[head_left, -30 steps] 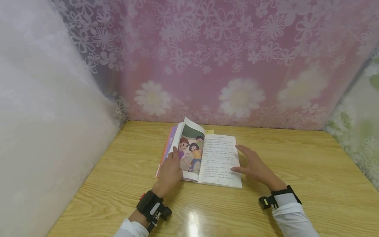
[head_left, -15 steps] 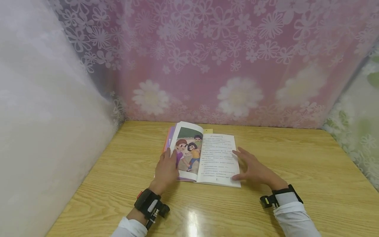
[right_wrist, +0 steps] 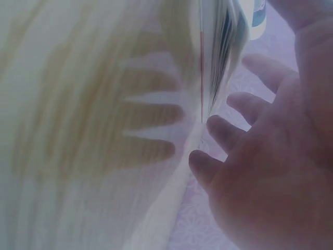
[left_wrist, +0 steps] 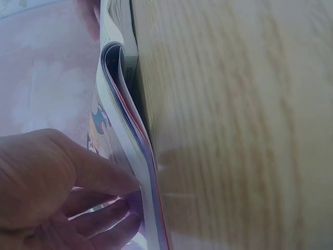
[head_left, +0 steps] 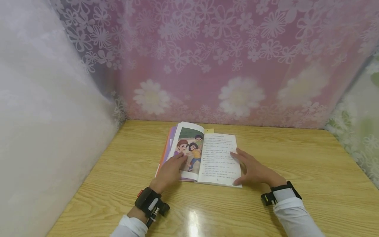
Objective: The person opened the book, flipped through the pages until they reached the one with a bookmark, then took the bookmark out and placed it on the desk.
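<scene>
An open book (head_left: pixel 219 161) lies on the wooden table, with an illustrated page (head_left: pixel 189 134) on the left and printed text on the right. My left hand (head_left: pixel 170 169) rests on the lower left of that picture, its fingers extended across the page. In the left wrist view the thumb (left_wrist: pixel 104 172) lies against the page near the book's lower edge, and the pages bulge in a curve by the spine. My right hand (head_left: pixel 254 169) is at the text page's right edge, fingers spread, thumb by the lower corner. The right wrist view shows its fingers loosely extended beside the book's edge.
Orange and purple cover edges (head_left: pixel 166 149) show under the left pages. A small yellow piece (head_left: pixel 209 131) sticks out behind the book's top. The wooden table (head_left: pixel 103 184) meets a pink floral curtain (head_left: pixel 192 82) at the back and a pale sheet (head_left: pixel 59 115) at left.
The raised left page has come down flat. My left hand slid left to the page's edge, then back right onto the picture. My right hand shifted slightly down along the right edge.
</scene>
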Motion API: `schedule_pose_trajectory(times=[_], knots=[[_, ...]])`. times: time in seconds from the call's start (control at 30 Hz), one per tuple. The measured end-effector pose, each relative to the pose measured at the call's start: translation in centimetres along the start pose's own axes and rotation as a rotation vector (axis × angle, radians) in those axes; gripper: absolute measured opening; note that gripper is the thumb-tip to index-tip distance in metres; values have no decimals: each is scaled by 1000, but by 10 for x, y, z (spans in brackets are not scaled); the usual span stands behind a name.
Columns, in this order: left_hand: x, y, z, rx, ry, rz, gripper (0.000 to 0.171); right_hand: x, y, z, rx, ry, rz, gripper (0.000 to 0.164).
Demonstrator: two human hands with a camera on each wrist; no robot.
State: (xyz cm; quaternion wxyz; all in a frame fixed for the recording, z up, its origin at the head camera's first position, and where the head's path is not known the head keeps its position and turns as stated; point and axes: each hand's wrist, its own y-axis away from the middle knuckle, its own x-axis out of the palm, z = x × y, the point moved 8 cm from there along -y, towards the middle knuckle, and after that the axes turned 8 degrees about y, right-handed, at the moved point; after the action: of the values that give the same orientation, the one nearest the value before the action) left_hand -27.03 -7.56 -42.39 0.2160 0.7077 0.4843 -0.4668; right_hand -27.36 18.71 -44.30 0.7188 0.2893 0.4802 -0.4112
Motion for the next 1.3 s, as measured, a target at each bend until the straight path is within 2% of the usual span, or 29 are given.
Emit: schedule_pose_trajectory(times=[0.27, 0.5, 0.63, 0.73, 0.93, 1.0, 1.17, 1.3], knots=[[-4, -3, -4, 36, -82, -15, 38, -3, -4, 0, -14, 50, -42, 101], [-5, -4, -17, 166, -45, -38, 30, -9, -6, 1, 6, 16, -96, 91], [-4, -4, -25, 202, -35, -65, 25, -13, -8, 2, -2, -40, -120, 89], [-3, -5, -30, 171, -62, -81, 31, -15, -10, 2, 7, -76, -130, 90], [4, -5, -43, 41, -219, -108, 80, -20, -11, 7, 8, -83, -165, 89], [6, -5, -48, 12, -270, -102, 86, -22, -11, 10, 5, -83, -183, 88], [13, -8, -58, -31, -340, -84, 84, -28, -14, 20, -4, -74, -235, 85], [13, -8, -62, -37, -384, -134, 69, -31, -15, 27, -7, -57, -249, 85]])
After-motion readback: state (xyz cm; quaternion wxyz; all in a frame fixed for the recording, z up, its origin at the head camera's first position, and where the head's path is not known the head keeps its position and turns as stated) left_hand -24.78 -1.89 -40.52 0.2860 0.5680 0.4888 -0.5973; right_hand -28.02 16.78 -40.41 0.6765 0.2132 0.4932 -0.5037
